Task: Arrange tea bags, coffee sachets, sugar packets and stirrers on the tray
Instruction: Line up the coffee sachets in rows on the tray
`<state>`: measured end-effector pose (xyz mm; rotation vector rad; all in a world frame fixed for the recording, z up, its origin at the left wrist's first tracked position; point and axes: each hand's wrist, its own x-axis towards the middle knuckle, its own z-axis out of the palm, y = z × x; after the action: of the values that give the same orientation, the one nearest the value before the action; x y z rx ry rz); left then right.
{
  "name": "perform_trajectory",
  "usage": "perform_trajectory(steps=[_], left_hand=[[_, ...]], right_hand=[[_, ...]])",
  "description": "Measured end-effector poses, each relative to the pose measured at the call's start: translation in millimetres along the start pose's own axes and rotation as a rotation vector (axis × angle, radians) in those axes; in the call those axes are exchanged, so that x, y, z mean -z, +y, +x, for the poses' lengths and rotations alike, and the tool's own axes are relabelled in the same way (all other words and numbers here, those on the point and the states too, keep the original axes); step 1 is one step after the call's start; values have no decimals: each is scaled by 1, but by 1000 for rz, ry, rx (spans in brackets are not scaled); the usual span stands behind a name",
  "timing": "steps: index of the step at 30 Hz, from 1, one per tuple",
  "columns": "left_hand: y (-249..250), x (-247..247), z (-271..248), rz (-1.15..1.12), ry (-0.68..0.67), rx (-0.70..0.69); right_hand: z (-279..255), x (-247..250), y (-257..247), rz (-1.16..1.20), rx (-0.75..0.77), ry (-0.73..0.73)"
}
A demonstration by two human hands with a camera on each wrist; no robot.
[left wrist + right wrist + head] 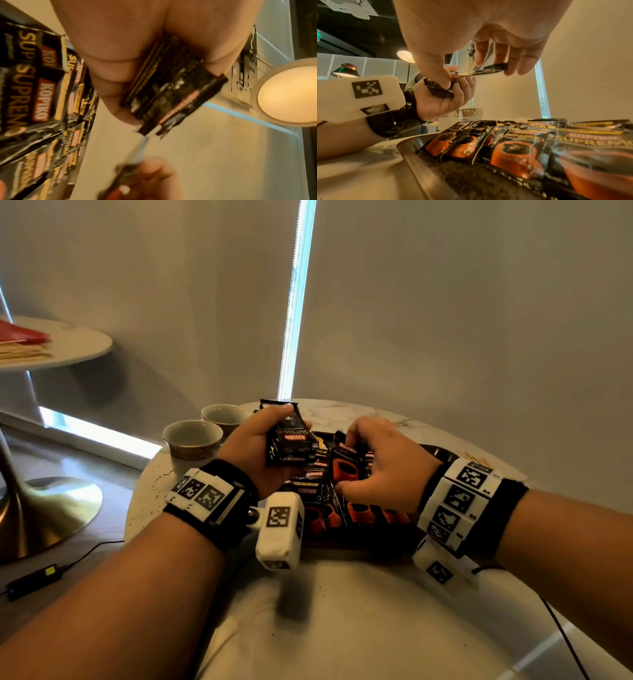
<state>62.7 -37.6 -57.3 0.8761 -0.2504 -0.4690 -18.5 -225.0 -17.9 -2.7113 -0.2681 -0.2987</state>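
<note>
**Coffee sachets in both hands above the tray**

From the head view we see the left hand (260, 450) gripping a stack of coffee sachets (289, 440), fingers curled round it, raised over the far left part of the tray (442, 455). The right hand (383, 463) pinches a single sachet (347, 462) between thumb and fingers, just beside the stack. More sachets in a row (342, 508) lie overlapping in the tray, which rests on the round marble bench (342, 628). Two cups (191, 440) stand at the bench's left edge, just beside the tray.

The left wrist view adds the stack's edge (171, 94), showing several sachets pressed together, which the head view hides. The right wrist view shows the tray's metal rim (412, 155) and the single sachet held edge-on (488, 70) above the row.

Legible print on the sachets reads "KOPIKO" and "SUPREMO" (20, 94); each carries an orange cup picture (513, 158). We cannot read the smaller text.
</note>
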Motion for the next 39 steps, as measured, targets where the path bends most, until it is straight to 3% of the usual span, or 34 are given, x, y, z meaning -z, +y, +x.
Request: perform_trajectory(steps=[2,5,8,17,25,30,34,39], left_hand=[[2,2,1,-72,20,-22],[3,4,2,-129,7,-60],[1,5,2,-162,-7,-74],[2,5,2,-166,-14,-40],[2,4,3,-158,3,-44],[3,6,2,-137,4,-23],[3,11,6,-149,68,-36],[2,9,6,-123,55,-10]], right_hand=[[-1,-3,-1,27,-75,-151],[0,-11,-6,-132,-56,-287],[5,-20,-10,-249,-23,-314],[7,-30,-12,-268,-35,-408],[7,-22,-8,-173,-48,-335],[10,-16,0,-70,-143,-177],[9,-12,7,-16,-220,-159],[1,-7,11,79,-268,-124]])
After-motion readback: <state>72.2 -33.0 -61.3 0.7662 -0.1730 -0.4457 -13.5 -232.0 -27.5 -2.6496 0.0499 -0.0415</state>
